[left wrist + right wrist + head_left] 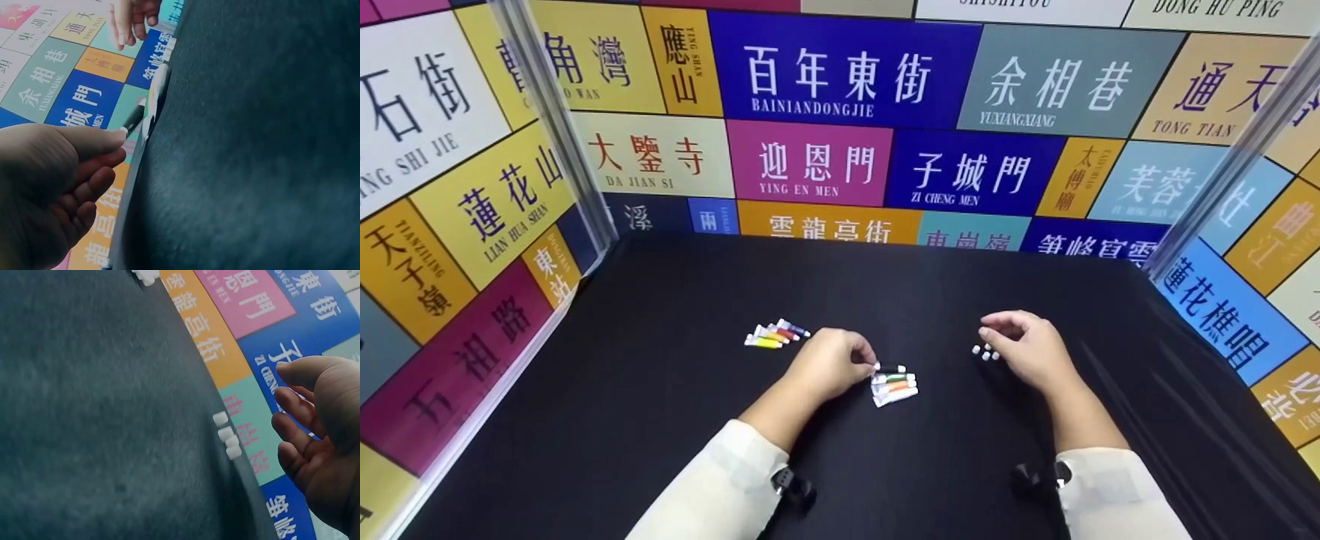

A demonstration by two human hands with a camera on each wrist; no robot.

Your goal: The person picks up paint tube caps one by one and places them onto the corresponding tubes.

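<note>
On the black cloth (937, 292), near its middle: black tube (891, 368) with a white cap, pinched at its rear end between thumb and fingertips of the left hand (831, 367), cap aimed to the right. Seen from the left wrist, tilted, with the remaining fingers loosely curled behind the pinch. Impossible to tell whether lifted clear of the cloth or resting partly on it.

Just beside the black tube, on the near side: tube cluster (898, 387) showing green, orange and whitish bodies, lying close together, white caps likewise to the right. Just left of the left hand: fanned group of 4 tubes (776, 336), coloured yellow, orange, red and dark blue, set in a slanting row.

Well apart, on the right side: right hand (1030, 346), relaxed, fingers softly bent, thumb apart from them in the right wrist view, grasping nothing visible. Just below its fingertips: 4 small white pieces (985, 355), loosely grouped on the cloth.

Around the forearms: cream sleeves (716, 480). Behind the cloth: wall of coloured panels (840, 71) with Chinese characters.
</note>
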